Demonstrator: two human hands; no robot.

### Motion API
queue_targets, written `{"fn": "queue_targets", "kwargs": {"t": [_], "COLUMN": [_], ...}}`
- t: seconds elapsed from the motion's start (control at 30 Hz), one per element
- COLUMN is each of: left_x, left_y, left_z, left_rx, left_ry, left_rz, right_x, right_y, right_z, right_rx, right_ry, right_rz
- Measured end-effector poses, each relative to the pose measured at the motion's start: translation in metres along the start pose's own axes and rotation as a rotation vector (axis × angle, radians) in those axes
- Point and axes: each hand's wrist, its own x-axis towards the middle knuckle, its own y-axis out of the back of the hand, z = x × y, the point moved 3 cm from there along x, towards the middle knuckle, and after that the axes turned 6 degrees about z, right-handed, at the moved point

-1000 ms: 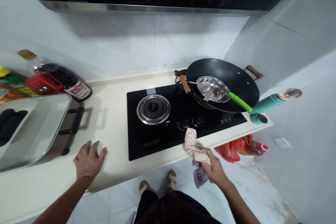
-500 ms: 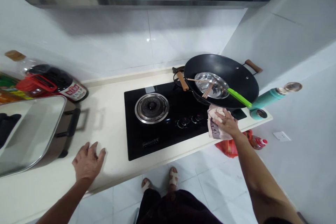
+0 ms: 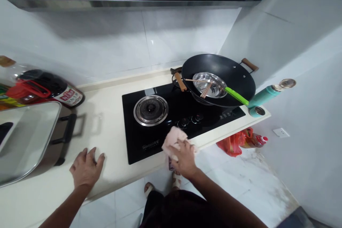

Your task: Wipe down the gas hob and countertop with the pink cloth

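Under my right hand [image 3: 184, 158] is a pale pink cloth [image 3: 175, 140], pressed on the front edge of the black gas stove [image 3: 144, 142] and hanging a little over the counter edge. My fingers are bent over the cloth. My left hand [image 3: 87, 167] rests on the white counter [image 3: 109, 142] with its fingers spread, holding nothing. Left of the stove's middle sits a round burner [image 3: 151, 110], and two knobs [image 3: 184, 122] lie near the front. A black wok [image 3: 213, 62] stands on the right burner, holding a steel bowl [image 3: 211, 91], chopsticks [image 3: 206, 90] and a green-handled utensil [image 3: 236, 95].
A rectangular electric pan [image 3: 40, 131] stands at the left, before a dark sauce bottle [image 3: 61, 91]. At the right end are a teal flask [image 3: 264, 96] and its cup [image 3: 257, 111]. A red bag [image 3: 232, 144] is on the floor. The range hood [image 3: 133, 3] hangs above.
My right hand has slid the cloth left along the stove's front edge, from below the wok to the middle. My left hand stays in place on the counter. The view has shifted slightly.
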Motion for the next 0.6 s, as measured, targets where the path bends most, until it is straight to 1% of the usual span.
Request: {"fn": "queue_targets", "kwargs": {"t": [0.07, 0.1, 0.13, 0.17, 0.2, 0.27, 0.37, 0.43, 0.53, 0.6], "left_x": [0.000, 0.000, 0.000, 0.000, 0.001, 0.002, 0.003, 0.003, 0.003, 0.003], "left_y": [0.000, 0.000, -0.001, -0.002, -0.003, -0.005, -0.007, -0.009, -0.010, -0.011], "left_z": [0.001, 0.001, 0.000, -0.001, -0.001, -0.003, -0.005, -0.006, -0.008, -0.008], "left_rx": [0.000, 0.001, 0.005, 0.015, 0.028, 0.060, 0.086, 0.088, 0.080, 0.068], "left_ry": [-0.005, -0.007, -0.003, 0.007, 0.017, 0.030, 0.014, 0.015, 0.015, 0.023], "left_rz": [0.004, 0.004, 0.004, 0.005, 0.007, 0.018, 0.040, 0.048, 0.052, 0.064], "right_x": [0.002, 0.003, 0.003, 0.003, 0.002, 0.000, -0.003, 0.000, 0.013, 0.022], "right_y": [-0.009, -0.011, -0.011, -0.010, -0.007, 0.003, 0.029, 0.049, 0.079, 0.096], "right_z": [-0.026, -0.032, -0.033, -0.027, -0.016, 0.022, 0.097, 0.147, 0.213, 0.248], "right_rx": [0.062, 0.085, 0.103, 0.116, 0.120, 0.094, -0.041, -0.153, -0.268, -0.304], "right_ry": [0.127, 0.191, 0.239, 0.261, 0.255, 0.168, -0.042, -0.175, -0.347, -0.451], "right_rz": [-0.104, -0.152, -0.188, -0.205, -0.198, -0.117, 0.089, 0.174, 0.201, 0.208]}}
